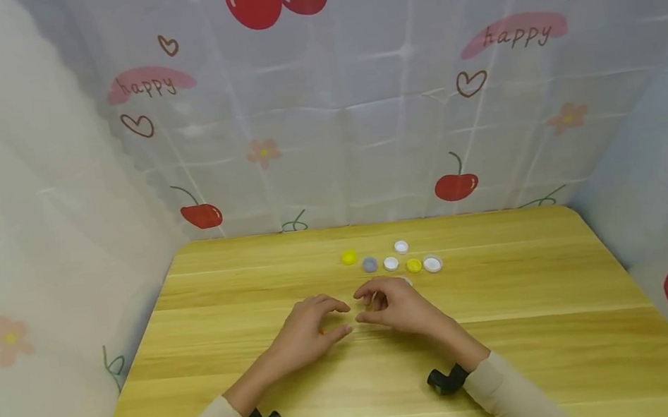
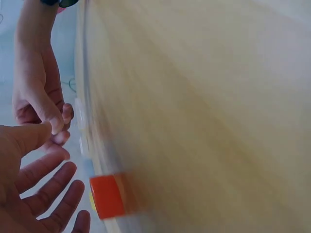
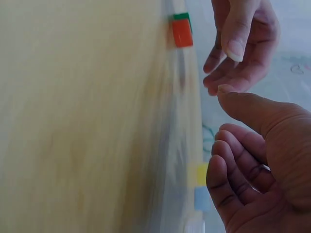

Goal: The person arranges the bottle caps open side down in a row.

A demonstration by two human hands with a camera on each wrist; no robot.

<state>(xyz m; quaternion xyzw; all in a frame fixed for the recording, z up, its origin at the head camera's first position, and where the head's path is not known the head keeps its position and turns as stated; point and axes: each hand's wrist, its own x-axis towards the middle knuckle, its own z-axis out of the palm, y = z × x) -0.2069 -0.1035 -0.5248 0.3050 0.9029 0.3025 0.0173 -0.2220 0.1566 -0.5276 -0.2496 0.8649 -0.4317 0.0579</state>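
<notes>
My left hand (image 1: 309,329) hovers over the wooden table with loosely bent fingers and nothing in its grasp. Facing it, a small gap away in the head view, is my right hand (image 1: 401,307), also holding nothing. An orange-red cap-like piece (image 2: 107,196) stands on the table near the left hand, which mostly hides it from the head camera. Behind that piece in the right wrist view shows a green one (image 3: 188,20). Past the right hand lie small round caps: a yellow cap (image 1: 414,265), a white cap (image 1: 391,264) and a grey cap (image 1: 370,265).
Another yellow cap (image 1: 349,257) and more white caps, one at the back (image 1: 401,247) and a larger white cap (image 1: 433,264) at the right, lie on the wooden table (image 1: 552,349). A cherry-printed curtain (image 1: 336,130) encloses the table's back and sides.
</notes>
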